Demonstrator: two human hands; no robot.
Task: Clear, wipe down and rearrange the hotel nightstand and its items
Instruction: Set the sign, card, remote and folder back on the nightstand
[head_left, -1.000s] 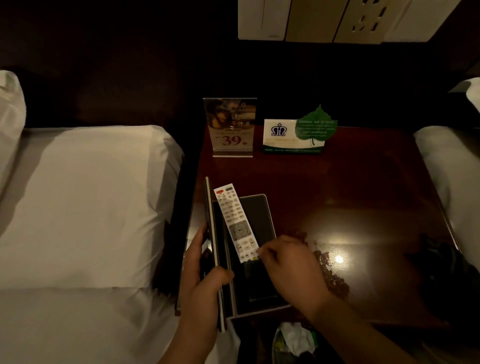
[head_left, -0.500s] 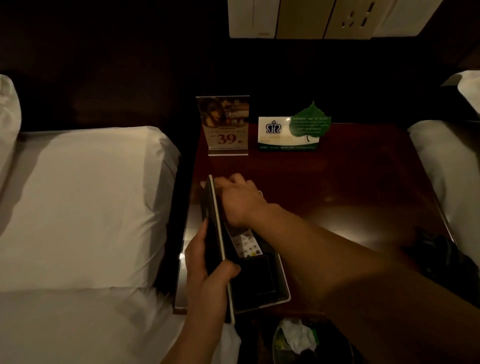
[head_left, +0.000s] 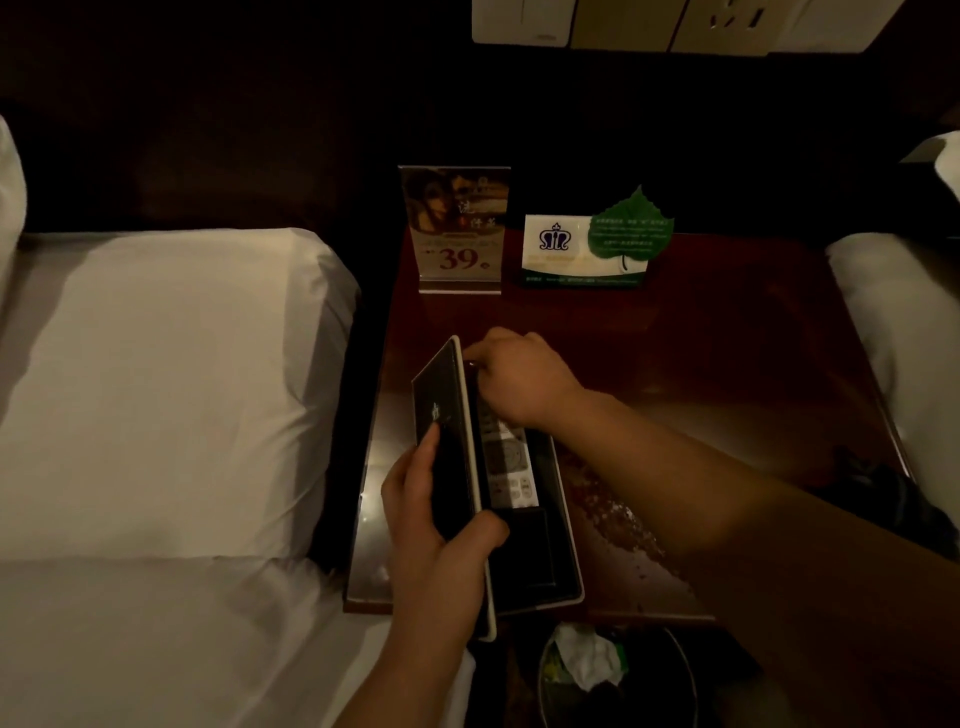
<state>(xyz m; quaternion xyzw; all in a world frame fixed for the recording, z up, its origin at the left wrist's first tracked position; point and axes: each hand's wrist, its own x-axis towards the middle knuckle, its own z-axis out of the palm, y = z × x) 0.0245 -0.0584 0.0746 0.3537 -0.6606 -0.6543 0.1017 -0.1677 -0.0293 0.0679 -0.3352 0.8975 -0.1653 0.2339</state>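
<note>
A black box (head_left: 561, 545) with a pale rim lies on the front left of the dark red nightstand (head_left: 727, 364). Its hinged lid (head_left: 447, 415) stands nearly upright, tilted left, and my left hand (head_left: 441, 545) grips the lid's near end. A white remote control (head_left: 506, 467) lies lengthwise inside the box. My right hand (head_left: 519, 384) covers the remote's far end, fingers curled by the lid's top corner. At the back stand an acrylic price sign (head_left: 457, 234) reading 39 and a white card with a green leaf (head_left: 587, 249).
White beds flank the nightstand, left (head_left: 182, 389) and right (head_left: 893, 322). A dark cloth (head_left: 893, 499) lies at the right front corner. Wet smears (head_left: 613, 514) mark the top beside the box. A waste bin (head_left: 597, 670) with paper sits below. Wall sockets (head_left: 675, 21) above.
My right hand moved from the remote's near end to its far end, and the remote went from lying across the box to lying down inside it. The lid has tipped slightly left.
</note>
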